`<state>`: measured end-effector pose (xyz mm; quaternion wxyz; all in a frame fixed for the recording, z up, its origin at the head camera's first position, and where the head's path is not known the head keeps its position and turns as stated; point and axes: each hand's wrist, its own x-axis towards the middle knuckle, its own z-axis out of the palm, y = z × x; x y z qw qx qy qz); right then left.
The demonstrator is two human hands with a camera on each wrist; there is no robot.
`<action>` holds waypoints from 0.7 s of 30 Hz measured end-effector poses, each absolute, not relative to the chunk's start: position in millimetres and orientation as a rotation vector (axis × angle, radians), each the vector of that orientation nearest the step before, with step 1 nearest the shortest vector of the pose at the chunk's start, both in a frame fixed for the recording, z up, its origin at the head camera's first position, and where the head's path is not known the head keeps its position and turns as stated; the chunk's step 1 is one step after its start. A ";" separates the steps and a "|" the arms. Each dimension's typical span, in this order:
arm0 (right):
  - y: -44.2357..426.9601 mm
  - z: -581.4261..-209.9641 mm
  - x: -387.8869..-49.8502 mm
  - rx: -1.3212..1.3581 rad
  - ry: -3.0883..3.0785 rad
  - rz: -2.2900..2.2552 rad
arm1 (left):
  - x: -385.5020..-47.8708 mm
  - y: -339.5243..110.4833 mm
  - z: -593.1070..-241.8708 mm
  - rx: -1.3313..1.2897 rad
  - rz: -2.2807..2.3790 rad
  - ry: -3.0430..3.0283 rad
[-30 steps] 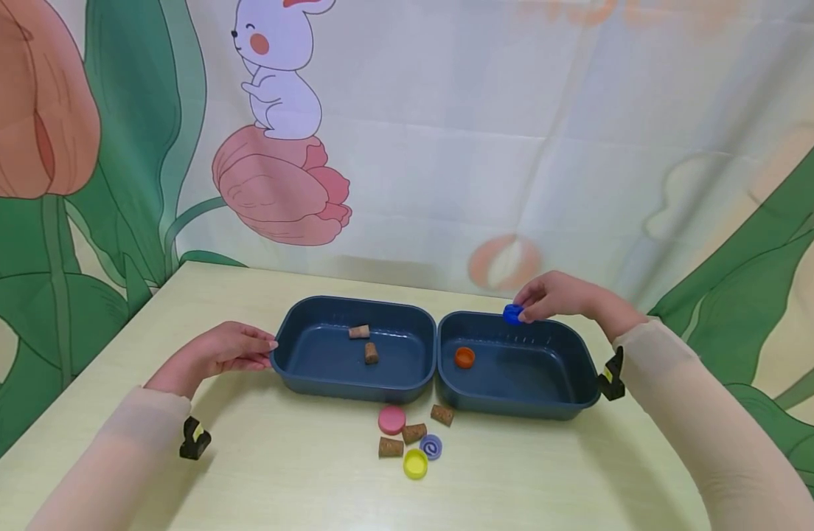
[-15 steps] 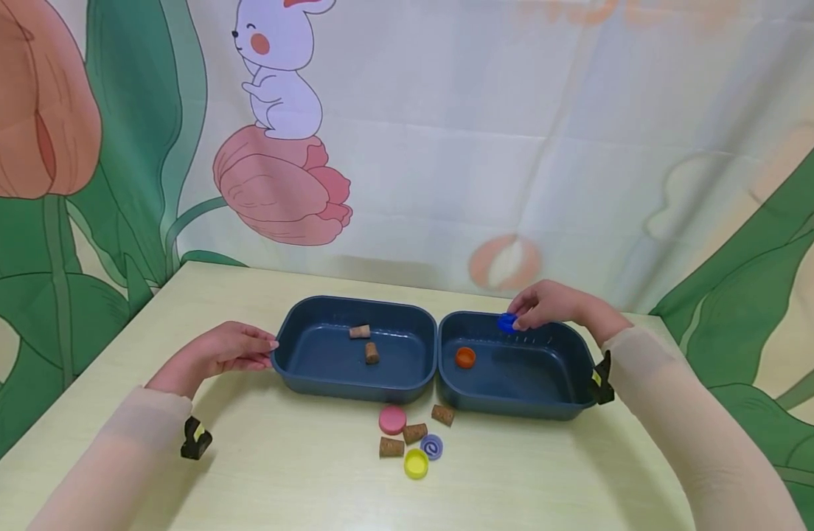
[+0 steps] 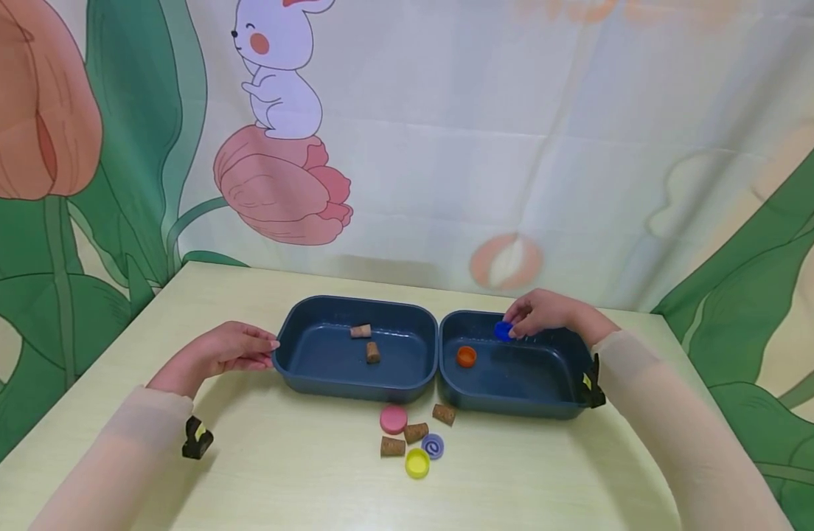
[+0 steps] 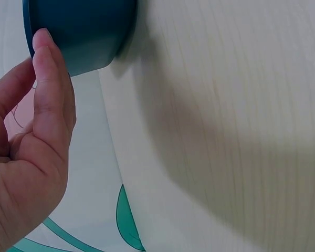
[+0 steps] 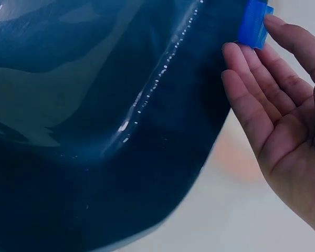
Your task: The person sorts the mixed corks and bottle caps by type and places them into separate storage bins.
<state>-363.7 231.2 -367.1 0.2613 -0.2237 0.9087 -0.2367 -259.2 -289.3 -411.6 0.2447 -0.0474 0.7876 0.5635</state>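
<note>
A small, round, vivid blue cap [image 3: 503,331] with a ridged side is pinched between thumb and fingers by the right hand [image 3: 543,313], within the outline of the glossy dark blue right tray [image 3: 513,403] near the bench's [image 3: 281,464] far edge; the left hand [image 3: 231,348] touches the outer end of the matching left tray [image 3: 354,387], its fingers nearly straight. The bench is pale and wood-grained. Beyond its far edge hangs white cloth [image 3: 433,147] printed with a rabbit [image 3: 284,96], tulips and green leaves [image 3: 131,88].
</note>
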 end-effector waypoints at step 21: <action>217.6 -386.6 -367.5 -0.580 2.407 -0.570 | -259.8 -289.3 -412.4 -0.147 1.526 2.161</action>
